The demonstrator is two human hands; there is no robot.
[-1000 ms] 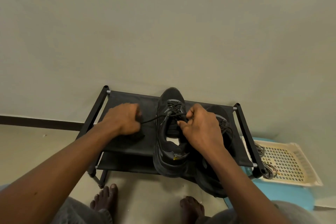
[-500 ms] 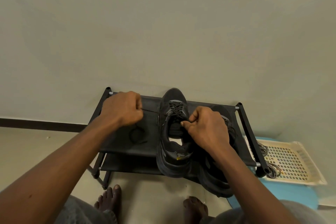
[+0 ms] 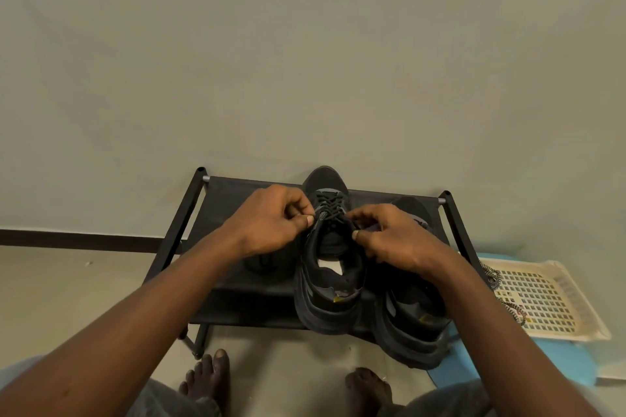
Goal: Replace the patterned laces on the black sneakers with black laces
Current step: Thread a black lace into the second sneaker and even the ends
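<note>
Two black sneakers stand on a low black shoe rack (image 3: 220,200). The left sneaker (image 3: 330,284) points toes to the wall and carries a black lace (image 3: 328,206) crossed through its eyelets. My left hand (image 3: 271,223) pinches one end of that lace at the sneaker's left eyelets. My right hand (image 3: 386,240) pinches the other end at the right eyelets. The right sneaker (image 3: 415,325) lies partly under my right forearm, its laces hidden. A dark loose lace coil (image 3: 262,262) rests on the rack below my left wrist.
A cream perforated tray (image 3: 548,298) sits on a blue surface (image 3: 576,362) right of the rack, with patterned black-and-white laces (image 3: 493,278) draped over its left rim. The wall is just behind the rack. My bare feet (image 3: 210,379) are on the floor in front.
My left hand has moved right from the open rack surface to the sneaker's left eyelets, taking up the slack in the lace. My right hand has stayed by the right eyelets.
</note>
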